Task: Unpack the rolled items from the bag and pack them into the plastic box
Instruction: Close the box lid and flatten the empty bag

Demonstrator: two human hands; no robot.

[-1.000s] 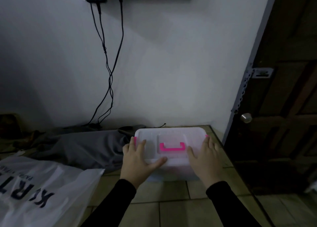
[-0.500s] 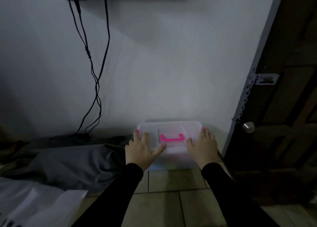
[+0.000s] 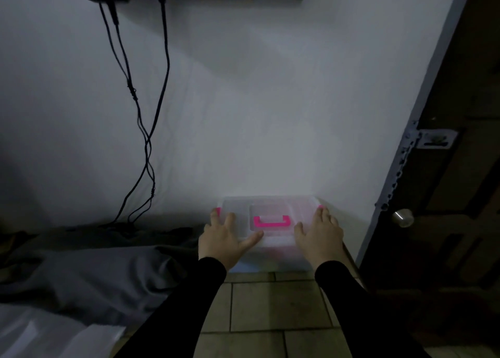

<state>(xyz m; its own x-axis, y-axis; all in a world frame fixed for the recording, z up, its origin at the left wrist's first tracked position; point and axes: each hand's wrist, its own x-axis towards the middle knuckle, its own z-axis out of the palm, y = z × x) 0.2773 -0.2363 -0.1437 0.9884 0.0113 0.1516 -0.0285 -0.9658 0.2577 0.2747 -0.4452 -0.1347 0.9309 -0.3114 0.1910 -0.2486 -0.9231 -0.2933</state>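
The box sits on the tiled floor, pushed up against the white wall, in the corner just left of the door frame. Its clear lid is on, with a pink handle lying flat in a recess at the middle and pink clips at the left and right ends.

My left hand lies on the left part of the lid, fingers spread and nearly straight, the fingertips reaching the far left clip and the thumb stretched right toward the handle. My right hand lies on the right part of the lid the same way, fingers straight and pointing at the far right clip, thumb angled in toward the handle. Neither hand curls round anything; both rest flat on the lid. My sleeves are black.

Left of the box, touching or nearly touching it, a grey cloth lies crumpled along the floor. Nearer, at the bottom left edge, a corner of the white bag shows. Two black cables hang down the wall from plugs at the top and reach the floor behind the cloth. On the right stands a dark wooden door with a round metal knob.
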